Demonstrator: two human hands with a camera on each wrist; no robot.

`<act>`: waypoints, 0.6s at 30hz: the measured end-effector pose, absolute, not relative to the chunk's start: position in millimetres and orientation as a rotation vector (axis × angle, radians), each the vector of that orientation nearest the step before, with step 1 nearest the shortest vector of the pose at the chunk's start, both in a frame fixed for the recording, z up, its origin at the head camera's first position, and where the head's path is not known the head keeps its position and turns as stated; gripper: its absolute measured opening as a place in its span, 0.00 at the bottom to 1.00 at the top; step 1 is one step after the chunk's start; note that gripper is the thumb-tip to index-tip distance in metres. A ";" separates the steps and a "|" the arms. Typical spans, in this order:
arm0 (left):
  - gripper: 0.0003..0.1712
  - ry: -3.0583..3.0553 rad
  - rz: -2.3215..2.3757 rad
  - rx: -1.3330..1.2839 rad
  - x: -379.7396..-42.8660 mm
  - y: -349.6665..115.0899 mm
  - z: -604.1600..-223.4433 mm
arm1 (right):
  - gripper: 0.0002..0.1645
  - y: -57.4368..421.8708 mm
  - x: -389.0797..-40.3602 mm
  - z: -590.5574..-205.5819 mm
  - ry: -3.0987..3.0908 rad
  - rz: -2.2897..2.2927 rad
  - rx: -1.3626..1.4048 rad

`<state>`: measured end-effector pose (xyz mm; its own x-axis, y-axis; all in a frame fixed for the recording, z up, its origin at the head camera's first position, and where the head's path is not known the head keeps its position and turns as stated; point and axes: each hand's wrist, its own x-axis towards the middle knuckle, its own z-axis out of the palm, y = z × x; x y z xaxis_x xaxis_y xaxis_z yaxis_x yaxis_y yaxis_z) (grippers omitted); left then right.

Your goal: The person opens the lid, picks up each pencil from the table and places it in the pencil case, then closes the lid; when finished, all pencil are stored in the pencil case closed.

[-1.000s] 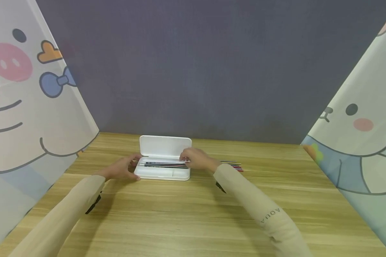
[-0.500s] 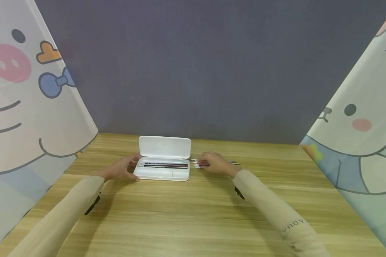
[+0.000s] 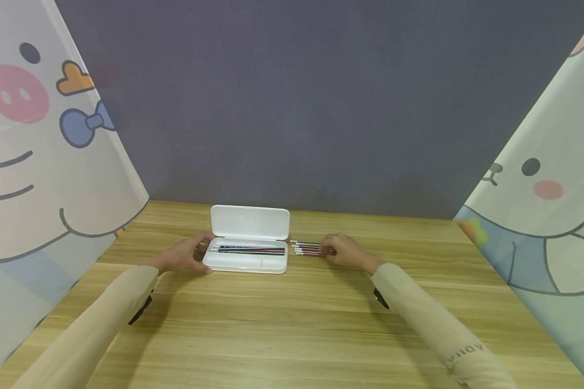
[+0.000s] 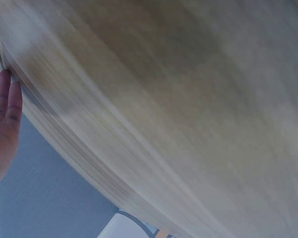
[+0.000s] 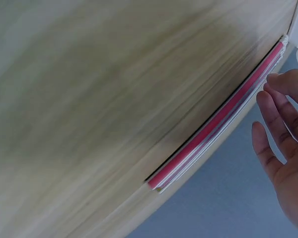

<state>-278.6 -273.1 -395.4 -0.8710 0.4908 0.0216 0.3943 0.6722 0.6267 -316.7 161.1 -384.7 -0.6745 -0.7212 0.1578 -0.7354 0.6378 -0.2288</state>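
Note:
A white pencil case [image 3: 245, 263] lies with its lid raised, several pencils [image 3: 250, 250] in its back compartment. At its left end is my left hand [image 3: 182, 255], fingers by the back corner and thumb by the front corner. The left wrist view shows that hand's fingers [image 4: 4, 96] nearly straight, tips touching the case's edge. Right of the case lies a row of pencils [image 3: 311, 248], white ends toward the case. My right hand [image 3: 347, 252] is over their right part. In the right wrist view its thumb and forefinger are close together beside the pencils [image 5: 218, 116]; no pinch shows.
The wooden table [image 3: 282, 324] carries the case and pencils. A dark grey panel [image 3: 292, 108] rises at the back edge. Cartoon-printed panels stand at the left [image 3: 39, 216] and right [image 3: 555, 243].
My right hand has moved right, from the case's right end to above the loose pencils, uncovering their white ends. My left hand has stayed at the case.

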 end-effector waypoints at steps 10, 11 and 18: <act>0.46 2.728 0.984 0.760 -278.2 -271.6 -394.2 | 0.11 171.5 -313.9 -390.2 -2.787 0.454 1.205; 0.46 2.728 0.985 0.765 -278.3 -271.7 -394.4 | 0.11 172.1 -314.0 -391.0 -2.789 0.456 1.204; 0.46 2.730 0.986 0.741 -278.4 -272.5 -395.2 | 0.11 172.8 -314.0 -393.3 -2.747 0.448 1.226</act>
<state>-278.4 -272.5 -395.2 -0.8675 0.4965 0.0294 0.4007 0.6625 0.6329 -314.0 172.8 -393.3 -0.6708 -0.7117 0.2085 -0.7411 0.6324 -0.2254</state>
